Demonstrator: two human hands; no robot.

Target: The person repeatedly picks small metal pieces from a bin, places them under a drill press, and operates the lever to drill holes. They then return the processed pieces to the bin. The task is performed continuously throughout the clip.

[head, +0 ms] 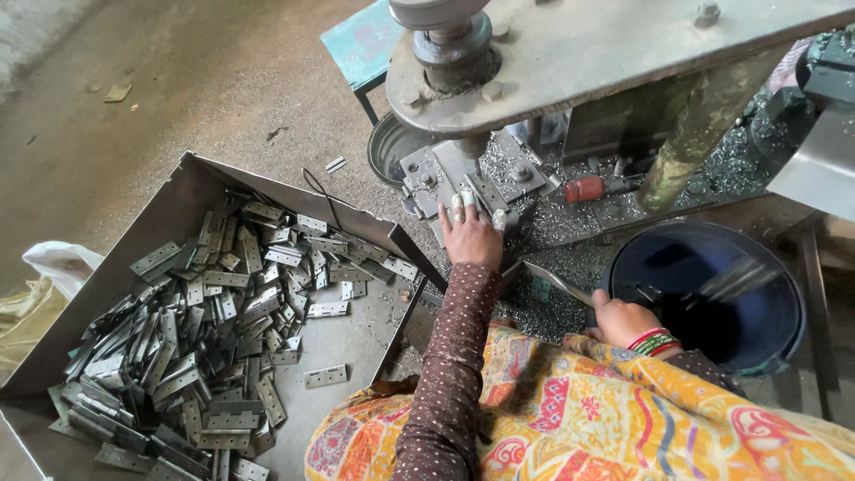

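Note:
My left hand [470,233], fingertips wrapped in white tape, reaches onto the grey die plate [436,174] under the ram [450,44] of a press. Its fingertips lie flat against the die; whether they pinch a piece is hidden. My right hand [622,321], with red and green bangles at the wrist, grips a flat metal bar [554,281] that points toward the die. A blurred metal piece [735,281] is above the blue bucket [784,267] at my right.
A large sheet-metal tray [160,223] at my left holds several grey hinge plates [223,312]. Metal chips [552,223] cover the press bed. A red-handled tool [585,188], a round tin [385,147], a teal stool [361,44] and a white sack [53,263] lie around.

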